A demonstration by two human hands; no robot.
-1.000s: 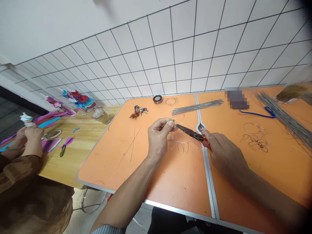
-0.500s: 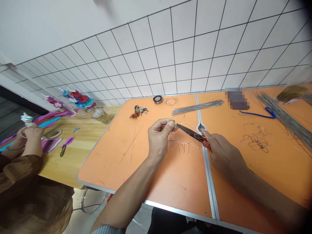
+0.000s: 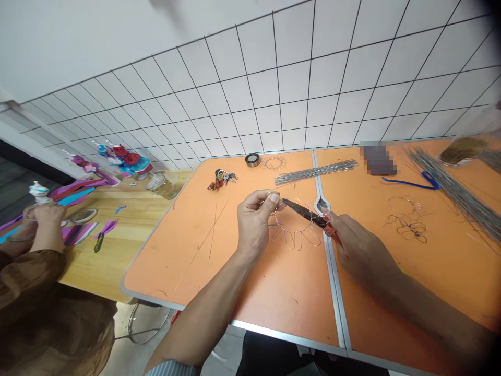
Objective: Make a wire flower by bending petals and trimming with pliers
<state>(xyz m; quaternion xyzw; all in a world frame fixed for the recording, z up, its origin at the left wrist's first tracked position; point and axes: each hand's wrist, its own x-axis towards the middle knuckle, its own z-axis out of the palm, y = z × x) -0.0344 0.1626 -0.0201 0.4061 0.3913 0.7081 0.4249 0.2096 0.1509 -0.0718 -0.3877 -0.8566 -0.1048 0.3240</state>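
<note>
My left hand (image 3: 254, 219) pinches one end of a thin wire piece (image 3: 297, 231), a ring with several looped petals along its lower side. My right hand (image 3: 358, 243) is wrapped round the red handles of long-nosed pliers (image 3: 307, 213). The dark tip of the pliers reaches close to my left fingertips, by the wire. Whether the jaws grip the wire cannot be made out. Both hands are over the orange table (image 3: 235, 297), near the metal seam between its two halves.
Keys (image 3: 222, 179), a tape roll (image 3: 252, 159) and a wire bundle (image 3: 316, 172) lie behind my hands. Wire shapes (image 3: 410, 227), a blue tool (image 3: 432, 180) and more wires (image 3: 462, 193) are at right. At left, a person's hands (image 3: 45, 216) hold something over a wooden table (image 3: 129, 256).
The pliers' tip has shifted very slightly away from my left fingertips, and more of the red handles shows. My left hand stays nearly still. The whole view has moved a little.
</note>
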